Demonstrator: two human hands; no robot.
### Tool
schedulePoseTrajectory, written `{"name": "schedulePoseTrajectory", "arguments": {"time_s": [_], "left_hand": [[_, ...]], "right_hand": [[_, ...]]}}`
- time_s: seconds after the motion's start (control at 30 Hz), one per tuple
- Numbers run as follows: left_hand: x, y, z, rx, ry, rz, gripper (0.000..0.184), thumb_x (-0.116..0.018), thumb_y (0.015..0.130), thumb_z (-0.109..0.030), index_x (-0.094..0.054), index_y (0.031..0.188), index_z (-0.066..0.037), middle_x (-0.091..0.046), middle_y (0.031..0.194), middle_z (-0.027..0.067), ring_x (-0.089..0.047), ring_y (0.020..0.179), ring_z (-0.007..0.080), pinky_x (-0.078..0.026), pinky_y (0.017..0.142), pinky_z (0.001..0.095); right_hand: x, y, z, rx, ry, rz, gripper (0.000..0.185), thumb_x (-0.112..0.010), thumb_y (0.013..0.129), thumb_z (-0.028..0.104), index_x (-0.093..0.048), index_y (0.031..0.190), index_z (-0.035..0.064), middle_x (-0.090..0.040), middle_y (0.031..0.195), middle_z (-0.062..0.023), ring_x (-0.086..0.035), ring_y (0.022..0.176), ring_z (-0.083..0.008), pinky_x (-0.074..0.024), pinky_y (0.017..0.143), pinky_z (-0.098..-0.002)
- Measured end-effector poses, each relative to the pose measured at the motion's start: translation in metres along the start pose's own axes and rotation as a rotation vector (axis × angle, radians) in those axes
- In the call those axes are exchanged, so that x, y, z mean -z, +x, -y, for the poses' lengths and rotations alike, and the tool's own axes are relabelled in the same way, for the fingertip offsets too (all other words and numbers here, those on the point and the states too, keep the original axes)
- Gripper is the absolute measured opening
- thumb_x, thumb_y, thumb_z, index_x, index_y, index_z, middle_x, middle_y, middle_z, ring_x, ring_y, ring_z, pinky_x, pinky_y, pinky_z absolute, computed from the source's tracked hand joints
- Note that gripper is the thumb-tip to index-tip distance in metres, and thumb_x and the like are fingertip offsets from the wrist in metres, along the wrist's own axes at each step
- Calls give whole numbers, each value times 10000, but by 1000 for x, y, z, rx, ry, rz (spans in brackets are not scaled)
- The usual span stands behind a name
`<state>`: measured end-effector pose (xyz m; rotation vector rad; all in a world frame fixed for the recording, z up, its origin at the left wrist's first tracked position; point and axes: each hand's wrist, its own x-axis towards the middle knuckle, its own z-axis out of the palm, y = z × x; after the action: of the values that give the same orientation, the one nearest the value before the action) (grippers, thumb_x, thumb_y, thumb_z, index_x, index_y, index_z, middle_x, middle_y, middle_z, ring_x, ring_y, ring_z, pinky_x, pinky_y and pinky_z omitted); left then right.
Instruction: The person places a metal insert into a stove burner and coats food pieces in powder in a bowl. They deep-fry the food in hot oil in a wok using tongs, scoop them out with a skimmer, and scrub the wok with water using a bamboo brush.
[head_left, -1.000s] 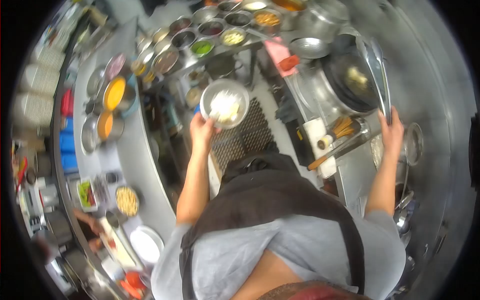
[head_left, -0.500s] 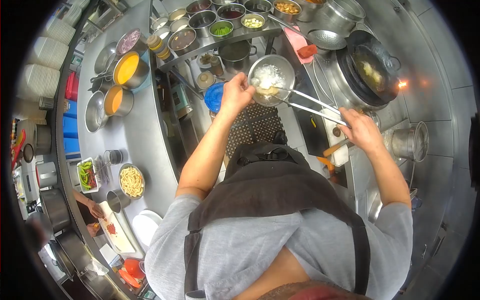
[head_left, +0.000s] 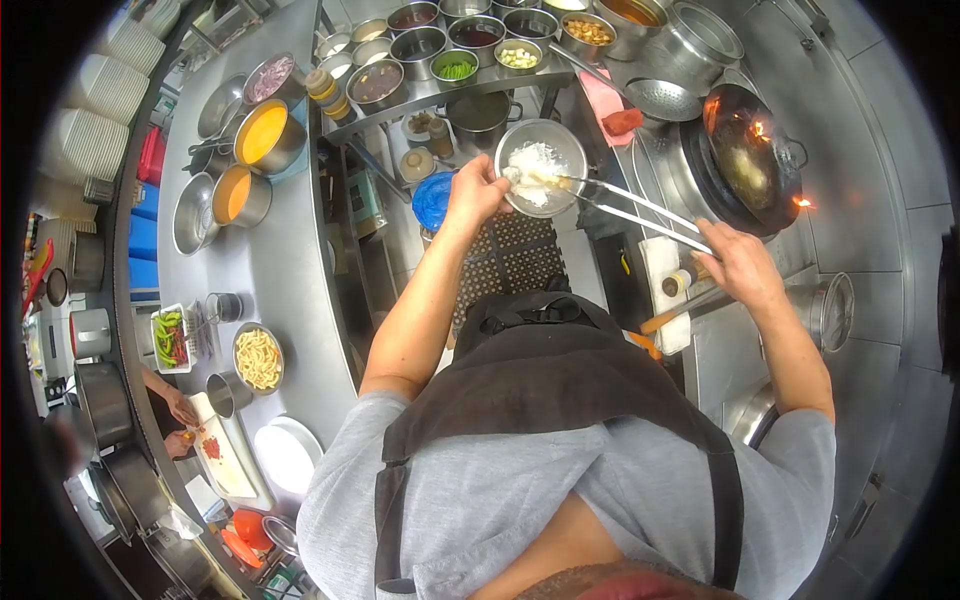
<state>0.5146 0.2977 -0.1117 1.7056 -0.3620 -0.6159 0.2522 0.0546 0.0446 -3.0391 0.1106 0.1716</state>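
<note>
Metal bowl [head_left: 571,153], rim in left fingers [head_left: 485,172], tongs [head_left: 650,206] in right fingers [head_left: 717,238]

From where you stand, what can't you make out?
All in the head view:
Bowl: underside, hidden by its own walls.
Tongs: tips, lost against the white food.
Wok: its food, too blurred to name.
Co-worker's hands: what they hold, too small.
Sauce pot: far rim, cut off by the top edge.

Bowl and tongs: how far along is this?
Done: powder is in the bowl; pale food is in the wok.
In hand: left hand holds the bowl, right hand has the tongs in it.
Left: probably coating, then moving whatever is in the bowl; its contents are unclear.
</note>
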Motion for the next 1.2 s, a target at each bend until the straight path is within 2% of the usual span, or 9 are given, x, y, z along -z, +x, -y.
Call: {"name": "schedulePoseTrajectory", "arguments": {"time_s": [0.23, 0.33, 0.43, 0.63, 0.67, 0.77, 0.97, 1.03, 1.2], "left_hand": [[-36, 33, 10, 45, -156, 51, 229, -565, 743, -13, -546, 962, 49, -616, 796, 114, -604, 562, 174, -514, 488, 256], [-53, 38, 18, 18, -275, 73, 137, -554, 767, -3, -531, 892, 50, -581, 740, 93, -587, 529, 161, -506, 441, 252], [-60, 39, 23, 64, -230, 82, 82, -545, 774, 8, -510, 843, 38, -582, 741, 100, -589, 529, 164, -511, 443, 250], [-56, 27, 31, 143, -293, -20, 59, -534, 785, 30, -487, 815, 9, -574, 677, 78, -563, 465, 154, -484, 420, 236], [-45, 24, 35, 168, -236, 10, 123, -601, 777, -37, -522, 867, -6, -611, 812, 96, -610, 631, 166, -517, 484, 236], [-27, 16, 38, 184, -214, -98, 130, -604, 777, -38, -526, 875, -6, -608, 806, 92, -606, 625, 167, -519, 491, 244], [6, -3, 18, 10, -161, -319, 103, -587, 765, -45, -512, 818, 2, -558, 700, 70, -579, 503, 155, -472, 439, 249], [14, -7, 18, -1, -58, -363, 128, -606, 769, -59, -486, 776, -14, -569, 620, 71, -618, 496, 166, -467, 419, 282], [24, -29, 3, -113, 150, -294, 136, -602, 747, -62, -474, 768, -22, -594, 554, 89, -640, 507, 178, -482, 455, 295]], "right_hand": [[13, -23, -62, -310, 221, -193, 399, -656, 776, 171, -555, 1123, -1, -613, 972, -188, -583, 883, -373, -474, 747, -397], [-2, -34, -132, -428, 32, -389, 394, -653, 793, 234, -586, 1101, -2, -608, 1038, -216, -580, 954, -370, -465, 795, -405], [-10, -30, -192, -762, 22, -209, 376, -641, 793, 243, -581, 1094, 25, -614, 990, -228, -578, 935, -385, -457, 797, -432], [-71, 5, -274, -995, 27, -244, 405, -654, 776, 285, -582, 1072, 17, -611, 1009, -236, -569, 987, -374, -438, 856, -452], [-83, 10, -292, -1022, 9, -292, 436, -654, 774, 308, -574, 1082, 10, -613, 1003, -245, -571, 997, -375, -437, 868, -446], [-61, 7, -263, -794, 142, -524, 460, -636, 806, 328, -562, 1125, 5, -622, 985, -248, -595, 972, -357, -450, 851, -407], [-40, 15, -95, -180, 269, -388, 490, -691, 768, 237, -549, 1167, -9, -610, 1054, -218, -610, 936, -330, -465, 824, -376], [-34, 29, -38, -250, 437, -127, 502, -690, 763, 236, -541, 1172, -15, -607, 1052, -217, -616, 908, -317, -467, 819, -372], [-54, 64, 12, -93, 349, -97, 481, -674, 771, 242, -540, 1152, -20, -614, 1009, -209, -602, 885, -341, -468, 788, -395]]}}
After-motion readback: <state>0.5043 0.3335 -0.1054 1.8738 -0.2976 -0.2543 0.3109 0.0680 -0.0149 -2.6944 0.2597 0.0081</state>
